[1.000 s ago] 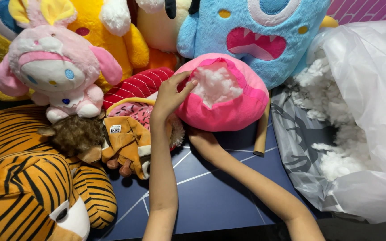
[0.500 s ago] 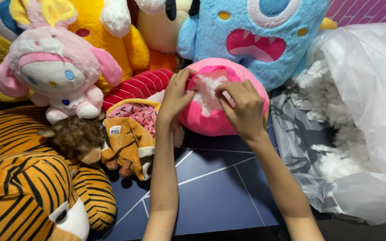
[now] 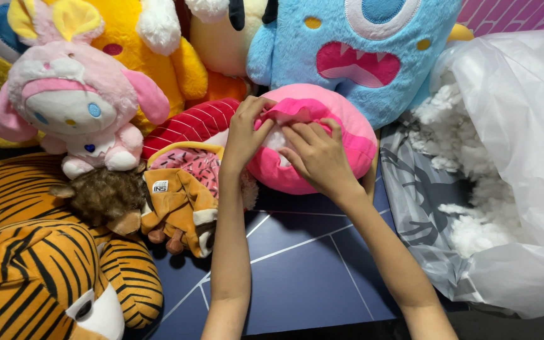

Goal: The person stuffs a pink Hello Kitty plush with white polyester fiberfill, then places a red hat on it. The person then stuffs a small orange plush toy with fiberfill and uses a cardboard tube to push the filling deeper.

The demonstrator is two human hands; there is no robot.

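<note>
A round pink plush cushion (image 3: 347, 135) lies on the dark blue floor (image 3: 303, 264) in front of a big blue monster plush (image 3: 360, 50). White stuffing shows through its open seam. My left hand (image 3: 243, 135) grips the left edge of the opening. My right hand (image 3: 319, 154) lies over the opening, fingers pressed into the white filling and pinching the pink fabric.
A clear plastic bag (image 3: 524, 164) of white stuffing (image 3: 473, 226) lies at the right. A pink rabbit plush (image 3: 73, 107), a tiger plush (image 3: 39, 264), a small brown plush (image 3: 105, 198), a donut plush (image 3: 187, 182) and yellow plush toys (image 3: 152, 44) crowd the left and back.
My right hand came up from beneath the cushion onto its opening and now covers most of the white stuffing. My left hand stayed at the opening's edge.
</note>
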